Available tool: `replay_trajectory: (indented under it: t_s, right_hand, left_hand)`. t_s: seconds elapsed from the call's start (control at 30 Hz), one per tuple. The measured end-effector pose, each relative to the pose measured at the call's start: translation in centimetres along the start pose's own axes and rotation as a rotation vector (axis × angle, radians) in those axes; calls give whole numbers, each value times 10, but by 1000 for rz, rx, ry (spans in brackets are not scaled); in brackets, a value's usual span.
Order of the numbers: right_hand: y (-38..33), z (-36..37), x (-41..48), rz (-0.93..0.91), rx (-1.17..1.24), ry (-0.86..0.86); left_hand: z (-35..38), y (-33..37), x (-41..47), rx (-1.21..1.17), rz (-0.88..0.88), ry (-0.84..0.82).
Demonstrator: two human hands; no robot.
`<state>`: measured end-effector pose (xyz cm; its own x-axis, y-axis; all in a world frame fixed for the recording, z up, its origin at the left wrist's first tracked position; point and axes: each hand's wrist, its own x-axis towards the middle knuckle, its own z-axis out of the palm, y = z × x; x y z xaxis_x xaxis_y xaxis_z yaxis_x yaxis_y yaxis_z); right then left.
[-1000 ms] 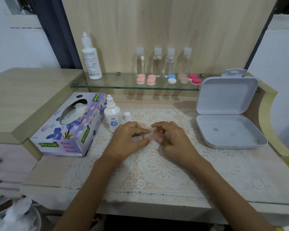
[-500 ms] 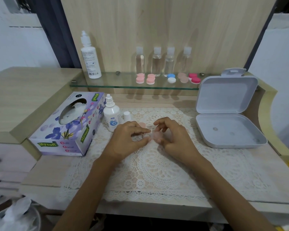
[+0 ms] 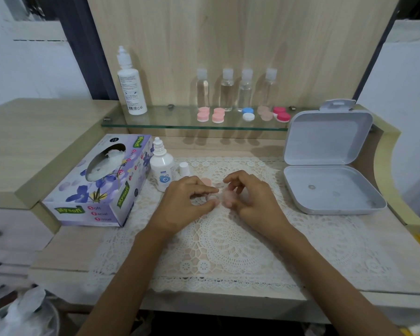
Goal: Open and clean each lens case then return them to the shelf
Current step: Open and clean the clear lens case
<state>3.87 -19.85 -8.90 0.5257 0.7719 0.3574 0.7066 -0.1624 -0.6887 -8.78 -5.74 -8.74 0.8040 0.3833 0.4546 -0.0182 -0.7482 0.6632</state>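
Observation:
A pale pink lens case (image 3: 224, 196) sits on the lace mat between my hands. My left hand (image 3: 186, 202) pinches its left end with thumb and forefinger. My right hand (image 3: 250, 197) curls its fingers round the right end, and that cup looks blurred. A loose pink cap (image 3: 206, 181) lies on the mat just behind my left hand. Several more lens cases stand on the glass shelf (image 3: 155, 123): two pink pairs (image 3: 211, 115), a blue and white one (image 3: 247, 113), a beige one (image 3: 264, 112) and a red one (image 3: 281, 113).
A tissue box (image 3: 100, 180) stands left of the mat, with a small solution bottle (image 3: 162, 169) and its white cap (image 3: 184, 169) beside it. An open grey box (image 3: 330, 187) lies at right. A tall bottle (image 3: 131, 86) and several clear bottles (image 3: 237, 89) stand on the shelf.
My right hand's fingers have shifted slightly on the case, lifting at the fingertips. The left hand keeps its pinch in the same place.

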Motion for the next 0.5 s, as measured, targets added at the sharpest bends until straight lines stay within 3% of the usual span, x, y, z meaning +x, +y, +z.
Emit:
replay_trajectory:
  t_s: [0.2,0.5]
  right_hand:
    - [1,3,-2,-25,-82,-60]
    - [-1,-2,-1,38,-52,24]
  left_hand:
    - [0,0,0,6,5,-2]
    - [1,-1,0,-4,3,-2]
